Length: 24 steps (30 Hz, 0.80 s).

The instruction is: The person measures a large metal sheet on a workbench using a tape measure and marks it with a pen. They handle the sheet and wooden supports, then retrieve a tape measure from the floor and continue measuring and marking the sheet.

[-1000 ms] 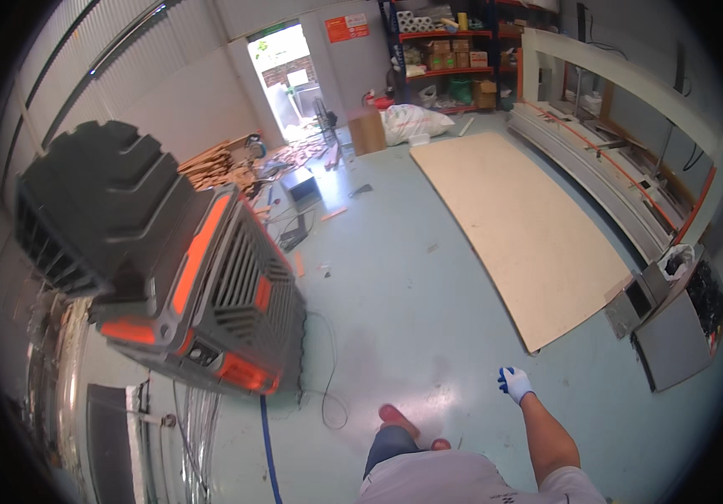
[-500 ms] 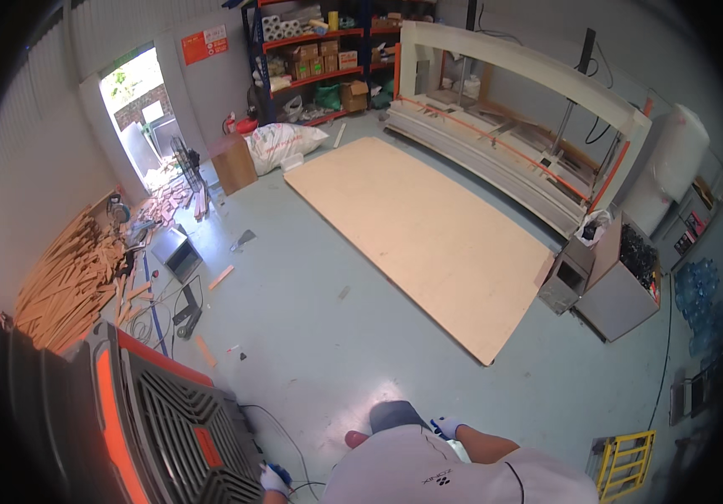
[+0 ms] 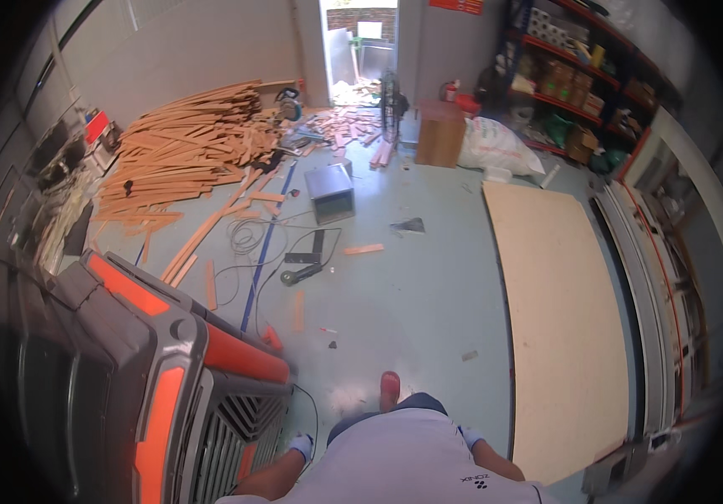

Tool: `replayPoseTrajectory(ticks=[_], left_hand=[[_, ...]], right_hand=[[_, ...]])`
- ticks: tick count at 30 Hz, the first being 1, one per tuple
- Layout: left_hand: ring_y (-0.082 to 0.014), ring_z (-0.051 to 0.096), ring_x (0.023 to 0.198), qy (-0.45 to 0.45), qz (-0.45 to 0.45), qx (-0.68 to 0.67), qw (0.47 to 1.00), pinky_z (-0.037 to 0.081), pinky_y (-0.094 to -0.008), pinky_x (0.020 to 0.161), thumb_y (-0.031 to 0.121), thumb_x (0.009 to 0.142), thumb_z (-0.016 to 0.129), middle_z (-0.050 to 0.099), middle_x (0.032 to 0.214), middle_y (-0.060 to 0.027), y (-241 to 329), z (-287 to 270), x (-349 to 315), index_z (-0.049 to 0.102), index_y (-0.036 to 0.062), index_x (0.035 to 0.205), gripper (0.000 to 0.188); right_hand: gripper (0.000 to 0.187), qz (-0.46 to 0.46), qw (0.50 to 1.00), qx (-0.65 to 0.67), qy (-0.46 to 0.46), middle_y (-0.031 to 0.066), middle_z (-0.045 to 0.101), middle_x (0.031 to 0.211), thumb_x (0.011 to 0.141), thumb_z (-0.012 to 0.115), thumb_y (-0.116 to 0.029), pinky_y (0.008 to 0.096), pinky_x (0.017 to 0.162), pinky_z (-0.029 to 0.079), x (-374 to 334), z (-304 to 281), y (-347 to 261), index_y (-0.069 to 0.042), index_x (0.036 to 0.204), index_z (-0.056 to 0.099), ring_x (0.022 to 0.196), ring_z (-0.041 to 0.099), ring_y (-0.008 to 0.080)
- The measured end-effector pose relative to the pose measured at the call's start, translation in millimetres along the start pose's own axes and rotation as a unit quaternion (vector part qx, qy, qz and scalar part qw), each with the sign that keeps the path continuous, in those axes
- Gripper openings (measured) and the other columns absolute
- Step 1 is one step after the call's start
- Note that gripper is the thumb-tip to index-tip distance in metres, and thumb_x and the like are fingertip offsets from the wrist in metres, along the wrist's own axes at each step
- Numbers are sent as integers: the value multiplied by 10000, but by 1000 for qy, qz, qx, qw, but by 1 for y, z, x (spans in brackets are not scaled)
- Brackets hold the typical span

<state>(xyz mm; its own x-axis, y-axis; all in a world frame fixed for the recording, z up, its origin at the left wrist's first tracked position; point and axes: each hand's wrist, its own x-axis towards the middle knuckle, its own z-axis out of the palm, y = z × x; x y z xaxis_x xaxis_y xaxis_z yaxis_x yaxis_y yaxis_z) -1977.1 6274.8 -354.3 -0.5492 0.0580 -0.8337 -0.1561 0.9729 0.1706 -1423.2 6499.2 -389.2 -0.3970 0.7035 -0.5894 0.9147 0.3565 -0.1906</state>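
Note:
My left hand (image 3: 302,445), in a white and blue glove, hangs low beside the large grey and orange machine (image 3: 235,424). A thin black cable runs along the floor close to it. My right hand (image 3: 469,436), also gloved, is at my right side, partly covered by my shirt; the large pale wooden board (image 3: 559,328) lies on the floor to its right. Both hands are small here and their fingers do not show well. I make out nothing held in either one.
A heap of wooden strips (image 3: 189,155) lies far left. Ahead are a grey metal box (image 3: 329,189), a corded angle grinder (image 3: 298,274), loose offcuts, a standing fan (image 3: 390,105), a brown box (image 3: 440,134) and a white sack (image 3: 496,149). A press-like machine (image 3: 643,277) stands right.
My view has swung left, bringing the strip heap and doorway toward the middle and the board to the right. One red shoe now shows farther forward. Both arms still hang low.

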Motion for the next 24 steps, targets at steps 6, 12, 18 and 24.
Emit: replayPoseTrajectory(ticks=[6, 12, 18, 24], left_hand=[[-416, 729, 978, -69, -86, -281, 953, 567, -497, 863, 460, 1023, 565, 749, 1156, -216, 51, 33, -38, 648, 36, 1324, 527], [-408, 727, 989, -56, -101, -351, 929, 570, -489, 881, 413, 1039, 568, 737, 1183, -233, 160, 29, 18, 642, 35, 1341, 489], [-400, 725, 1000, 4, -16, -132, 991, 572, -482, 899, 365, 1055, 572, 724, 1209, -250, 291, -48, 151, 635, 35, 1357, 452], [-199, 589, 580, 74, 46, -584, 807, 526, -374, 551, 431, 1078, 537, 592, 793, -53, 485, -239, 274, 606, 104, 964, 354]], right_hand=[[333, 114, 869, 480, 25, 93, 733, 890, 1047, 617, -367, 354, 584, 543, 259, -349, -83, -52, 1114, 702, 689, 695, 198], [342, 6, 879, 470, 78, 91, 742, 943, 1049, 614, -349, 330, 630, 543, 448, -530, -202, -35, 1153, 701, 714, 691, 179], [405, 6, 986, 160, 48, 112, 749, 883, 1039, 610, -407, 368, 651, 557, 573, -521, -291, -26, 1112, 724, 717, 703, 218], [397, 62, 972, 220, -50, 90, 734, 861, 1033, 632, -412, 363, 629, 542, 670, -526, -340, -34, 1078, 744, 682, 664, 203]])
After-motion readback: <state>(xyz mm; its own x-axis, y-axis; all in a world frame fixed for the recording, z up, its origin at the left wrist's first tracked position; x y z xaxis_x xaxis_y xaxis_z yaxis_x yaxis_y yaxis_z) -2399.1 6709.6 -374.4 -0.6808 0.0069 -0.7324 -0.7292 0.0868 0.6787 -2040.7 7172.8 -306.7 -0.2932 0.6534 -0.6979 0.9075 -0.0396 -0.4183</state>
